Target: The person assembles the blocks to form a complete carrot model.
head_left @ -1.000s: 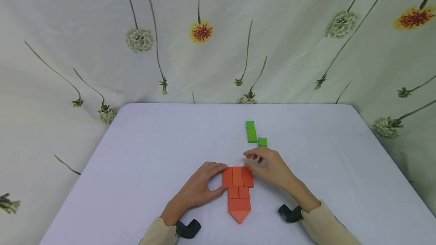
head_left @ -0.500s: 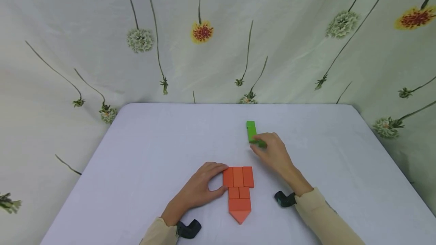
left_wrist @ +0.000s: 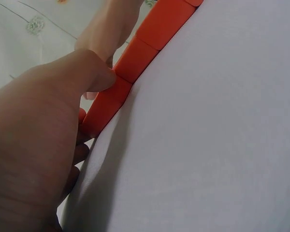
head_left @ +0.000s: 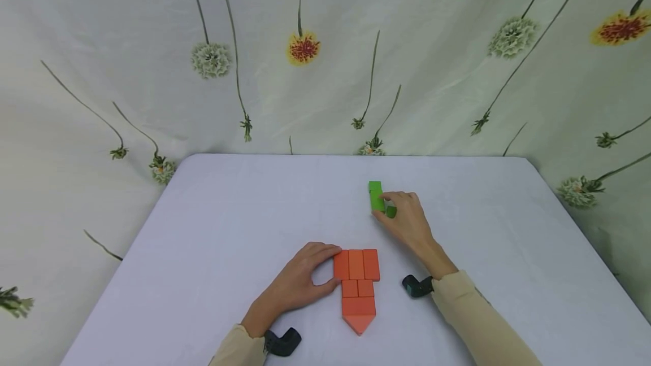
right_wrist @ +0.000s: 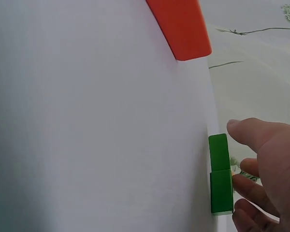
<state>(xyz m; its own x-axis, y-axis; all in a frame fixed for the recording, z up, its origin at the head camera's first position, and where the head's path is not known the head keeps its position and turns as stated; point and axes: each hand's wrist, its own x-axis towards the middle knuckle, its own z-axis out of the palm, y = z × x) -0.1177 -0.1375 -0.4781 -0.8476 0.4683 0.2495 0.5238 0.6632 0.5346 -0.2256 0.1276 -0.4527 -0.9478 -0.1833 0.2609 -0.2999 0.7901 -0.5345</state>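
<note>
Flat orange-red wooden blocks lie together in a T-like shape in the head view. My left hand (head_left: 300, 278) holds the upper-left red block (head_left: 341, 265) by its ends, forefinger at the far one and thumb at the near one. Below the top row of three sit two small blocks, a wide block (head_left: 358, 305) and a triangular block (head_left: 359, 323) pointing towards me. Farther off, my right hand (head_left: 409, 219) reaches over the green blocks with thumb and forefinger apart. A long green block (head_left: 376, 201) and a small green block (head_left: 391, 212) lie between them; contact is unclear.
Another small green block (head_left: 375, 185) touches the far end of the long one. A white cloth covers the table (head_left: 244, 208). Behind it hangs a flower-printed curtain (head_left: 325, 95). Each wrist carries a black camera mount, such as the right mount (head_left: 418, 286).
My right hand has moved from the top-right red block away from me to the green blocks, with its forefinger now over the long one. The left hand and the red blocks stay put.
</note>
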